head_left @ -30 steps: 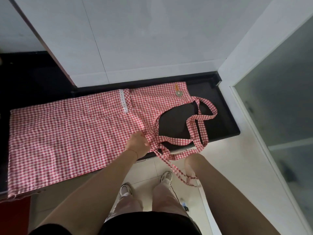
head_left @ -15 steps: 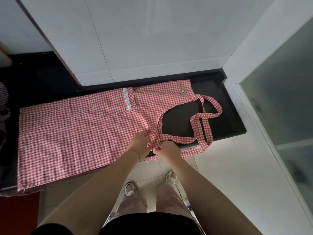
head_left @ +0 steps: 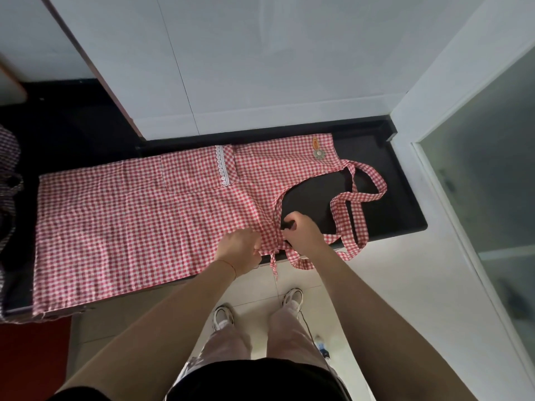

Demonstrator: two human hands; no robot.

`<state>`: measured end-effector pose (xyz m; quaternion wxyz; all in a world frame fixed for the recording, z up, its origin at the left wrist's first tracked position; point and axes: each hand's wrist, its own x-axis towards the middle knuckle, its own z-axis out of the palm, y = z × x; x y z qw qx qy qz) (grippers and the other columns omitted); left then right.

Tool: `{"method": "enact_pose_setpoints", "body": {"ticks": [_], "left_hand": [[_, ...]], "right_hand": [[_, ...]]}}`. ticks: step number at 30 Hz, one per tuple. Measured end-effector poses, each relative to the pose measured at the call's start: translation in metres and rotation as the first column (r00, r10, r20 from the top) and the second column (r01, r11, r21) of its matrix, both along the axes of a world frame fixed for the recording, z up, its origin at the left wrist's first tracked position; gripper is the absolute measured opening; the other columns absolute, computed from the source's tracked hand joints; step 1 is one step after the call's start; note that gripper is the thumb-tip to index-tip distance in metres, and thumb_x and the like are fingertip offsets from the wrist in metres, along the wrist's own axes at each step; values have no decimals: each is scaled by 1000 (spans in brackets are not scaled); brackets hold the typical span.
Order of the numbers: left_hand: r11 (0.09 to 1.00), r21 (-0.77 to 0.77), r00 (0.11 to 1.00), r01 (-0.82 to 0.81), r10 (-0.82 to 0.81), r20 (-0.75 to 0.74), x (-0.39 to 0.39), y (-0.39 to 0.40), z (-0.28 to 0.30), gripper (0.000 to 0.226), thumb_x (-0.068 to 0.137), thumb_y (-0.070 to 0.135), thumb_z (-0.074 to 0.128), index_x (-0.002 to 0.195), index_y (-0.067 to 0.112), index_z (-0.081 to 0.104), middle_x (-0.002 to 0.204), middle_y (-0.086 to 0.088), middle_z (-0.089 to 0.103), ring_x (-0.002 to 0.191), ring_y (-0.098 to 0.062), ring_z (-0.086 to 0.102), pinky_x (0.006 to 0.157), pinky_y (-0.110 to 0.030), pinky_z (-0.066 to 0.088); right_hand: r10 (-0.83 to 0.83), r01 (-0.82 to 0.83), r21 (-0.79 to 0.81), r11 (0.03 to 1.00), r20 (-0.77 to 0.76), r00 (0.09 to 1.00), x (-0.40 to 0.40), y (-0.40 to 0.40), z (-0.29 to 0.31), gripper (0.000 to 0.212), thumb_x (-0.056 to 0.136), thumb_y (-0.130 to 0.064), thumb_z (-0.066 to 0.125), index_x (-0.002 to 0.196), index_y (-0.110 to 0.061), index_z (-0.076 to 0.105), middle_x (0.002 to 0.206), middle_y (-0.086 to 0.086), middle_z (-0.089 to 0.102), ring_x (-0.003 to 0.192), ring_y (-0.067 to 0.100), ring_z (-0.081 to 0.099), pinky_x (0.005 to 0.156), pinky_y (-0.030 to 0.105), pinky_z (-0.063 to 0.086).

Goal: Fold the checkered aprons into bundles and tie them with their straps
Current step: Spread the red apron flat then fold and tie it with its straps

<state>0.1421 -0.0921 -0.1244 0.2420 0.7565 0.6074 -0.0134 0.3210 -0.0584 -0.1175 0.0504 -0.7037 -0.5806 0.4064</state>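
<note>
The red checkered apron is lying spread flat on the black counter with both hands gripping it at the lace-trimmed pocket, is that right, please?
Not quite. In the head view the red checkered apron lies flat on the black counter, but the left hand and right hand grip its near edge by the waist strap, not the lace-trimmed pocket.

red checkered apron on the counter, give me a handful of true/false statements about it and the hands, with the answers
1. The red checkered apron lies spread flat on the black counter. True.
2. The left hand and the right hand both grip the apron near its front edge. True.
3. The apron is already rolled into a bundle and tied. False: it lies unfolded and no strap is tied around it.
4. The neck loop lies on the counter to the right of the hands. True.
5. The white lace trim runs along the apron's left end. False: it sits on the pocket near the middle.
6. A strap end hangs over the counter's front edge. True.
</note>
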Motion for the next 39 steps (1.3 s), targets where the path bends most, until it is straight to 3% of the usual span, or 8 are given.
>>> {"method": "enact_pose_setpoints", "body": {"ticks": [7,11,14,18,22,31,36,39], "left_hand": [[968,-249,999,17,-27,-36,3,1,-7,17,92,35,58,97,21,66,101,3,61,93,-17,60,82,-34,56],[905,-261,910,-335,383,159,1,10,-10,28,96,31,47,79,14,63,77,3,60,69,-13,55,62,-30,49],[858,130,867,-496,483,121,-16,16,-14,18,92,25,54,104,17,64,111,-1,58,105,-20,53,89,-34,45],[870,-69,873,-487,483,-72,-41,28,-21,69,92,54,54,153,37,26,166,-5,7,152,-35,0,118,-62,8],[880,-181,897,-440,419,-144,-45,33,-25,88,82,78,51,154,47,12,166,-2,-11,150,-41,-15,114,-69,-1],[843,-142,854,-519,508,-109,-45,46,-20,62,89,55,59,145,45,34,164,-3,5,150,-42,-4,112,-74,10],[887,-234,912,-398,355,-204,-50,49,-14,117,62,72,77,153,41,10,165,-8,-11,148,-47,-10,112,-74,9],[899,-285,920,-333,243,-308,-49,46,-19,141,54,81,74,153,40,-17,160,-12,-30,145,-49,-21,111,-75,6]], "right_hand": [[7,-15,62,998,135,991,1,7,-10,19,97,-13,51,95,-5,68,96,8,63,89,24,58,70,29,44],[-226,227,-7,974,-124,966,-9,20,-7,21,100,-18,53,94,-6,70,92,9,70,83,21,64,66,26,48],[-346,320,-151,935,-193,918,-22,35,-14,21,101,-19,52,83,-15,64,97,12,72,85,25,69,80,35,59],[-418,380,-219,899,-164,894,-32,50,-20,23,101,-25,56,80,-15,58,99,12,70,88,26,70,85,37,59],[-316,294,-209,933,-77,946,-34,58,-23,23,98,-21,59,76,-16,59,94,11,71,86,29,70,86,42,59],[16,18,-200,980,165,986,-19,71,-11,12,98,-24,58,88,-17,58,95,4,65,72,19,60,60,26,49],[3,-91,167,982,462,887,-40,74,0,21,97,-17,59,118,-12,54,105,4,64,83,18,61,66,28,48],[79,-312,486,817,441,894,-64,71,0,31,97,-23,60,125,-13,51,117,8,60,102,20,60,81,28,52]]}}
